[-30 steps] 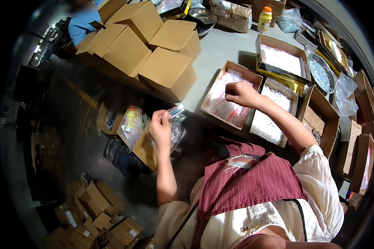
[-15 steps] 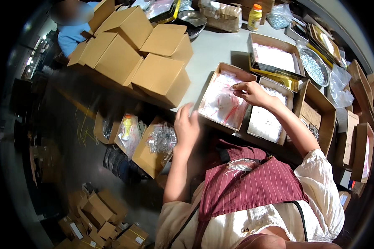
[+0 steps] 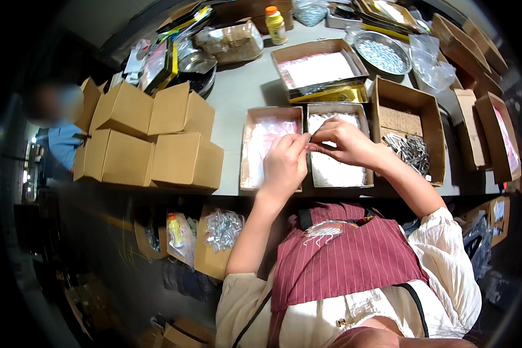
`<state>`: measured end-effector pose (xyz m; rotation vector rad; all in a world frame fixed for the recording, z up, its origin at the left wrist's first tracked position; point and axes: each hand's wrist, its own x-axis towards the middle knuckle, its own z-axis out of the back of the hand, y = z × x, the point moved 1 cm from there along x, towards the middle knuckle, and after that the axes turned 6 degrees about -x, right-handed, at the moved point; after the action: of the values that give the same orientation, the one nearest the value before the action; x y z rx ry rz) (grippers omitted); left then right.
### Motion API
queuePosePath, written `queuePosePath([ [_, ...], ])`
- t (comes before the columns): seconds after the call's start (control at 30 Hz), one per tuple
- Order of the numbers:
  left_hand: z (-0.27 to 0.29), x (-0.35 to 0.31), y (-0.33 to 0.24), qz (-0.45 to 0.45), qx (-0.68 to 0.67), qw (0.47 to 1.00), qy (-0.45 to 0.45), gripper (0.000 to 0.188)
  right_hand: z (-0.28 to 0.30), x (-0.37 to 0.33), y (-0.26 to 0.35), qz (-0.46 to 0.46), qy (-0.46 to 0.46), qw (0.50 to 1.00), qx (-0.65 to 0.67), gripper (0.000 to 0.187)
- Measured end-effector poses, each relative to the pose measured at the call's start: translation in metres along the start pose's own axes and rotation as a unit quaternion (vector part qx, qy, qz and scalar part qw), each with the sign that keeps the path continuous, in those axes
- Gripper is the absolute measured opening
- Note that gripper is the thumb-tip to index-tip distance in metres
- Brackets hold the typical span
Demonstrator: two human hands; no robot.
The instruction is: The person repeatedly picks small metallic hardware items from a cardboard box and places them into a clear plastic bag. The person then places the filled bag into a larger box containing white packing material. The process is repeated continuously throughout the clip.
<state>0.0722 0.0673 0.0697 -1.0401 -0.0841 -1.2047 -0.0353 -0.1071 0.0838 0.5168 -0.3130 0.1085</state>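
Observation:
My left hand [image 3: 286, 164] and my right hand [image 3: 343, 143] meet fingertip to fingertip above two cardboard trays. Both are closed in a pinch; what lies between the fingers is too small to make out. Under my left hand is a tray [image 3: 251, 152] of clear plastic bags with red marks. Beneath the right hand stands a narrower tray [image 3: 368, 174] filled with small white pieces. Right of it, a deeper cardboard box [image 3: 439, 133] holds a heap of small metal parts [image 3: 409, 152].
Open cardboard boxes [image 3: 127, 156] stand at the left of the table. Farther back are a box of white sheets [image 3: 322, 71], a steel bowl of pale blue pieces [image 3: 383, 55] and a yellow bottle [image 3: 276, 26]. Below the edge sits a carton of bagged metal parts [image 3: 223, 232]. A person in blue [image 3: 62, 142] is far left.
My left hand has come up from beside the table edge to meet my right hand. The right hand has left the bag tray for the tray of white pieces. The view has turned.

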Motion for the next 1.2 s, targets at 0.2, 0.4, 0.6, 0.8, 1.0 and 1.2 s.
queuePosePath([
  [0.2, -0.015, -0.009, 0.014, 0.042, 0.104, 0.993, 0.035, 0.024, -0.069, -0.047, -0.042, -0.112, 0.242, 0.95, -0.165, 0.06],
  [0.4, -0.01, -0.014, 0.01, 0.198, 0.04, 0.976, 0.087, 0.02, -0.091, -0.058, -0.045, -0.058, 0.235, 0.962, -0.126, 0.025],
  [0.6, -0.014, -0.022, 0.014, 0.077, 0.019, 0.997, 0.007, 0.018, -0.027, -0.052, -0.065, -0.142, 0.136, 0.979, 0.049, 0.009],
  [0.8, -0.016, -0.011, 0.001, 0.113, -0.015, 0.993, 0.031, 0.015, 0.016, -0.056, -0.062, -0.234, 0.127, 0.955, 0.13, 0.021],
  [1.0, -0.042, 0.009, -0.014, 0.155, -0.061, 0.986, -0.009, 0.021, 0.039, -0.062, -0.041, -0.191, 0.049, 0.967, 0.159, 0.027],
  [1.2, -0.076, 0.022, -0.021, 0.244, -0.274, 0.928, 0.065, 0.013, 0.068, -0.072, -0.036, -0.131, -0.066, 0.984, 0.104, 0.033],
])
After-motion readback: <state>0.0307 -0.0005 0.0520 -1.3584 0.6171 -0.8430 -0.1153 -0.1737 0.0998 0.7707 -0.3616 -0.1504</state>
